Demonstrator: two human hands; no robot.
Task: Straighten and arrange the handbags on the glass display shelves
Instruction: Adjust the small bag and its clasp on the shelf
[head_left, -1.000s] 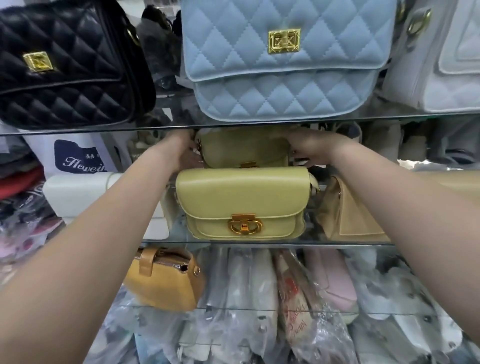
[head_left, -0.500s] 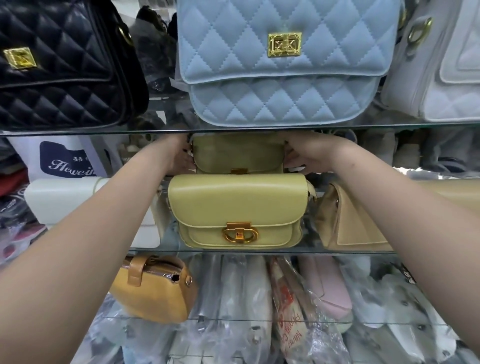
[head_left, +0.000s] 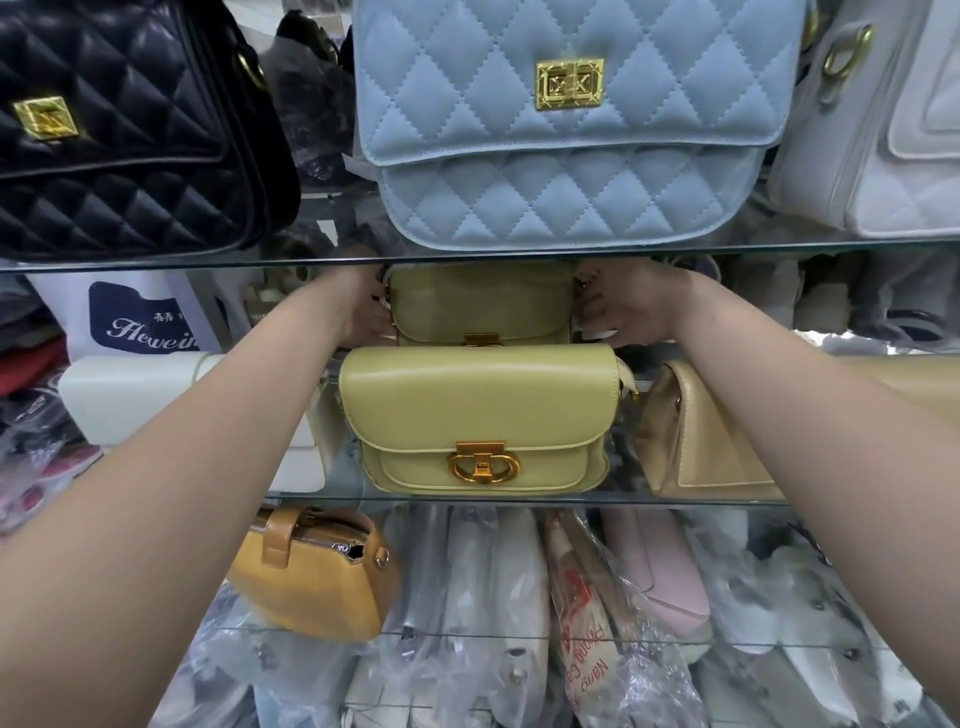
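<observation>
behind glass shelf (head_left: 467, 500), hands (head_left: 363, 312) (head_left: 621, 314) seemingly grip rear yellow handbag (head_left: 480, 304).

Rear handbag (head_left: 480, 304) behind front handbag (head_left: 480, 415), between hands (head_left: 363, 317).

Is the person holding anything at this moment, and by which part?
Yes: the rear yellow handbag, gripped by its two ends, the left hand on its left end and the right hand on its right.
</observation>
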